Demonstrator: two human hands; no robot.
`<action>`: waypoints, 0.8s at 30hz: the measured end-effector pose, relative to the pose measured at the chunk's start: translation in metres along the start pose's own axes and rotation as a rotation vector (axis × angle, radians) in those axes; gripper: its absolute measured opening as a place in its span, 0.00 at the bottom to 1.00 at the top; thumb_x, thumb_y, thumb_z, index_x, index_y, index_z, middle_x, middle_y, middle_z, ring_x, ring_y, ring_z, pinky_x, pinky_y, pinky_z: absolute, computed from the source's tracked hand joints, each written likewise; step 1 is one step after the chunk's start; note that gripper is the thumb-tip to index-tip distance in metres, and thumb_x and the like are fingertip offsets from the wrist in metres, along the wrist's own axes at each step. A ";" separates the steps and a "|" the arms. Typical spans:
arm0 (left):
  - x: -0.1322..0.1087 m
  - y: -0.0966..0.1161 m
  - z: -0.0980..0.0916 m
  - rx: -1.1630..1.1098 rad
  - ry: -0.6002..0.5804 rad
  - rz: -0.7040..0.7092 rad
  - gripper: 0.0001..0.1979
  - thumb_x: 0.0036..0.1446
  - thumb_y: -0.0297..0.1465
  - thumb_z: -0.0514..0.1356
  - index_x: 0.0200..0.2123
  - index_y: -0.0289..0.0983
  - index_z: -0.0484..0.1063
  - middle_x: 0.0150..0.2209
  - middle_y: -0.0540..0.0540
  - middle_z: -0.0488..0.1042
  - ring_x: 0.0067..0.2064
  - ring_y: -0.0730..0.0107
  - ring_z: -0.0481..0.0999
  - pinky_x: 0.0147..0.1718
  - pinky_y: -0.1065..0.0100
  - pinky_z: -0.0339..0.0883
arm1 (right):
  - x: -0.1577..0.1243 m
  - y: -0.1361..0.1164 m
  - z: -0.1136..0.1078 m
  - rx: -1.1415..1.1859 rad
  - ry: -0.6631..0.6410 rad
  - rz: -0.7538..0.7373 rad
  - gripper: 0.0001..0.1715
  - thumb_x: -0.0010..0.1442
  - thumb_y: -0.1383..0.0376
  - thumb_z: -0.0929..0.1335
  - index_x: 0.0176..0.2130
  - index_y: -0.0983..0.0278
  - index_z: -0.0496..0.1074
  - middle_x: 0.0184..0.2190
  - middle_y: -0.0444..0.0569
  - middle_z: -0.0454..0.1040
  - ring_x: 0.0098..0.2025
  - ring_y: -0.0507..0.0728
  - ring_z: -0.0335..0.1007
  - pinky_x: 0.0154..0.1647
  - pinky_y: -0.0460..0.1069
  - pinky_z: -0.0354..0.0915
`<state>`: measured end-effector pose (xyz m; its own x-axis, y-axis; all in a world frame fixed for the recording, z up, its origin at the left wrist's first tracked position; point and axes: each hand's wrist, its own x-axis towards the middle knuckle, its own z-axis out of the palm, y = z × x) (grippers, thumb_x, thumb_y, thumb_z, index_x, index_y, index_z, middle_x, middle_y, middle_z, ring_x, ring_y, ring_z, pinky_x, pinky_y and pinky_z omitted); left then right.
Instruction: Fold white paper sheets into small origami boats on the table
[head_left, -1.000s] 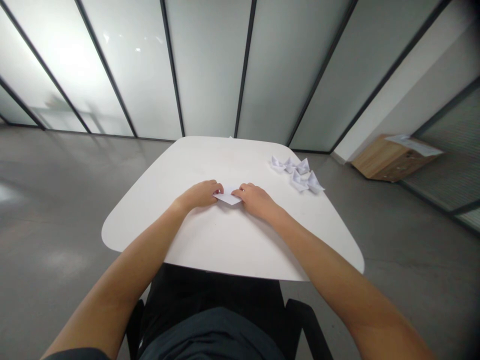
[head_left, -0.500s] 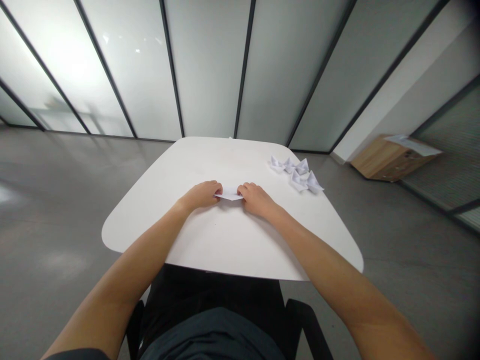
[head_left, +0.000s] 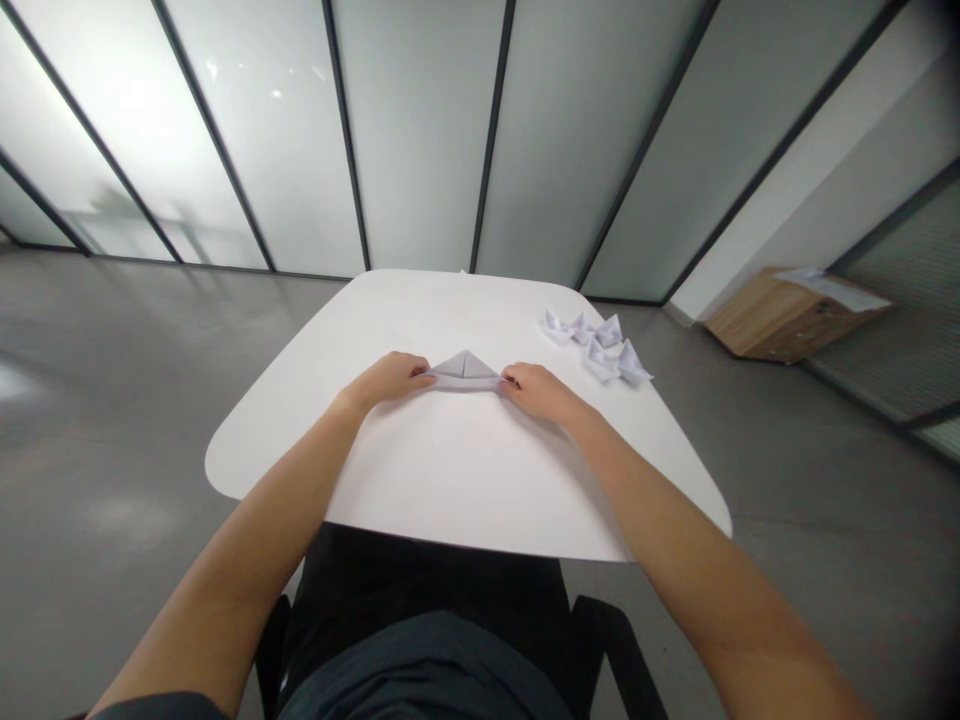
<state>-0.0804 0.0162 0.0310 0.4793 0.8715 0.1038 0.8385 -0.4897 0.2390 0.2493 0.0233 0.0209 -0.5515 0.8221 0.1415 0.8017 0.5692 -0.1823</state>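
Between my hands is a folded sheet of white paper (head_left: 465, 372), a flat triangle with its peak pointing away from me, a crease down the middle and a band along its lower edge. My left hand (head_left: 395, 377) pinches the left corner between thumb and fingers. At the opposite corner my right hand (head_left: 536, 388) is closed on the paper in the same way. Its fingertips partly hide that end. The paper is held over the middle of the white table (head_left: 450, 470).
Several folded white paper boats (head_left: 596, 345) stand grouped at the table's back right edge. A wooden box (head_left: 787, 315) with a sheet on top sits on the floor at the right. Frosted glass panels (head_left: 420, 140) rise behind the table. Chair armrests (head_left: 619, 640) flank my lap.
My hands have moved apart, from near the paper's middle to its two corners. The triangular peak of the paper now stands into view. The paper boats have stayed where they were.
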 end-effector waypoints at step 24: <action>0.003 0.003 0.009 0.020 0.081 0.200 0.17 0.68 0.28 0.56 0.55 0.45 0.79 0.53 0.43 0.78 0.55 0.59 0.75 0.61 0.58 0.65 | 0.002 0.012 0.012 0.069 0.124 0.073 0.25 0.69 0.70 0.70 0.62 0.55 0.76 0.54 0.53 0.74 0.51 0.60 0.74 0.57 0.53 0.66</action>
<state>-0.0738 0.0175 0.0235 0.6152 0.7556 0.2248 0.7341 -0.6530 0.1862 0.2548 0.0321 0.0071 -0.4560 0.8560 0.2436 0.8186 0.5108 -0.2627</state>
